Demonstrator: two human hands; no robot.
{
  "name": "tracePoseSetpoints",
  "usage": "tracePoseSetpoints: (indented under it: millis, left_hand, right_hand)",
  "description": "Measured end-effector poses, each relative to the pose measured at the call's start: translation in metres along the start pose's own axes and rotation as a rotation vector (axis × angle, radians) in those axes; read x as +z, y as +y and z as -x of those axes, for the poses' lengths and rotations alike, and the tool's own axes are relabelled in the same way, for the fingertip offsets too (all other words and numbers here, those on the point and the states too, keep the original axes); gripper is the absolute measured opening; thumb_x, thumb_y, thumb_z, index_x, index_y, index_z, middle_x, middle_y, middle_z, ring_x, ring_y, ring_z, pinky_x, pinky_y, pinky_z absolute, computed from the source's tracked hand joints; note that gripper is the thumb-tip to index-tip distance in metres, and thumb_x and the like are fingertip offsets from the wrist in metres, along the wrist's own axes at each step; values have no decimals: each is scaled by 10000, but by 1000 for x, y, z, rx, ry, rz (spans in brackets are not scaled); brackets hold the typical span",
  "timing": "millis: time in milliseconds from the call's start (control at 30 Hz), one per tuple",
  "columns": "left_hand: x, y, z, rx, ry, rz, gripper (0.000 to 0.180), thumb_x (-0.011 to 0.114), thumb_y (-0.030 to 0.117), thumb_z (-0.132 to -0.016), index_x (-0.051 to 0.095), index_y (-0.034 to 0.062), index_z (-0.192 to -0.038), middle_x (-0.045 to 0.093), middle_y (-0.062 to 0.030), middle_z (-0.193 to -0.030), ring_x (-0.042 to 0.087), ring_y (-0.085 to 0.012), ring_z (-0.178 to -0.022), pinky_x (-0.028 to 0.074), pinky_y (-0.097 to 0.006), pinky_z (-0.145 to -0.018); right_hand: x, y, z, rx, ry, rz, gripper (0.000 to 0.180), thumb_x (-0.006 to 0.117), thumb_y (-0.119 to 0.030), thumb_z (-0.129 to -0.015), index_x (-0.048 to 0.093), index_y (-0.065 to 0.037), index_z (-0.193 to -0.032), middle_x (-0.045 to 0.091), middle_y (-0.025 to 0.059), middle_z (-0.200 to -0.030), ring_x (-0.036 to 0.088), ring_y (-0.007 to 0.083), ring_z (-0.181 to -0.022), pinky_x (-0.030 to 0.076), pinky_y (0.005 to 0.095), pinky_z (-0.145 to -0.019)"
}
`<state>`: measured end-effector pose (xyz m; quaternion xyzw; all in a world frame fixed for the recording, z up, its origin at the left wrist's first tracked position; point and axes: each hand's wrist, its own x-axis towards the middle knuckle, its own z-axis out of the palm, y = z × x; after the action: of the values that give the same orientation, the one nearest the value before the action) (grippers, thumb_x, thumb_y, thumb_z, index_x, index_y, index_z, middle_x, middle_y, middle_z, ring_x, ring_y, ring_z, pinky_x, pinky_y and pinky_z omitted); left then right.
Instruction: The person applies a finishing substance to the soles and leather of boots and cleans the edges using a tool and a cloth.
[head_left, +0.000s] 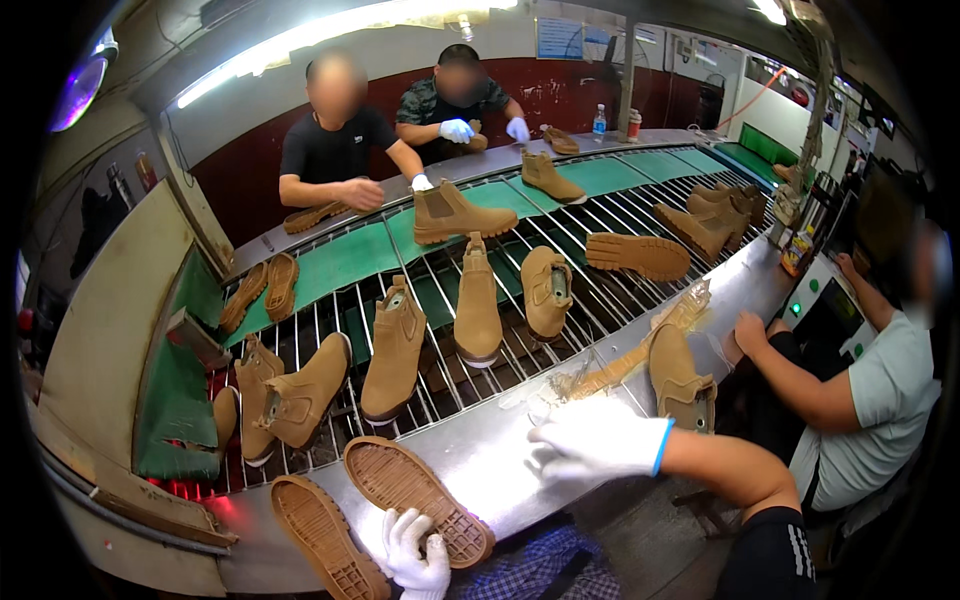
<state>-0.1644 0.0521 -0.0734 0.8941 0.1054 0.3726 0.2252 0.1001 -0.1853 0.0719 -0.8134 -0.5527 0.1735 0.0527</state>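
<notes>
My left hand (418, 560), in a white knit glove, is at the bench's near edge with its fingers curled over the heel end of a tan shoe sole (405, 480). A second tan sole (318, 525) lies beside it, its ribbed inner face up. My right hand (600, 440), in a white glove with a blue cuff, is over the metal bench top; motion and glare smear its fingers. Nearest to it, a tan ankle boot (672, 370) rests on the bench, toe away from me. No object shows in the right hand.
Several tan boots, one boot (479, 310) among them, stand or lie on the conveyor's metal bars (430, 375). Green belt panels (345, 262) run beyond. Two people work across the line; a seated person (870, 385) is at the right. Checked cloth (540, 565) lies below the bench.
</notes>
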Motion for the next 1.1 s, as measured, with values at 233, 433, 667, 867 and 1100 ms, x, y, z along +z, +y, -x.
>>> tracePoseSetpoints:
  millis: [233,433,667,867,1100]
  left_hand:
    - [7,-10,13,-107,57,178,247,726,31,-804,749,-24,-1044,724,-226,-1160,629,-490,-1239,440,-583,-1178]
    - [-16,1,15,-107,34,266,331,802,82,-824,738,-17,-1133,718,-239,-1245,629,-509,-1273,490,-569,-1145]
    - [-40,17,2,-29,71,404,379,792,215,-908,727,-42,-1179,715,-258,-1274,644,-496,-1279,495,-559,-1147]
    - [13,40,-81,127,-34,250,1021,902,342,-783,404,-41,-1587,461,-346,-1575,456,-538,-1471,390,-613,-1222]
    - [-102,-13,-112,334,328,-1,975,899,281,-856,360,19,-1626,533,-246,-1540,576,-417,-1377,428,-580,-1199]
  right_hand:
    - [67,23,-137,348,684,-70,827,795,-342,-887,439,-86,-1589,466,258,-1579,532,449,-1382,494,550,-1094]
    - [97,80,-239,498,657,249,560,722,-270,-959,543,-120,-1468,495,344,-1489,703,444,-996,592,548,-810]
    - [-18,63,-181,461,743,281,453,675,-468,-958,688,-17,-992,754,255,-808,763,440,-775,601,553,-728]
    - [-95,-28,-49,388,646,16,521,648,-524,-980,749,-49,-1166,769,203,-1154,723,387,-1107,562,452,-967]
    - [-96,-181,45,-345,550,-615,834,924,-421,-833,614,56,-1443,739,216,-1286,746,287,-1194,572,388,-1014]
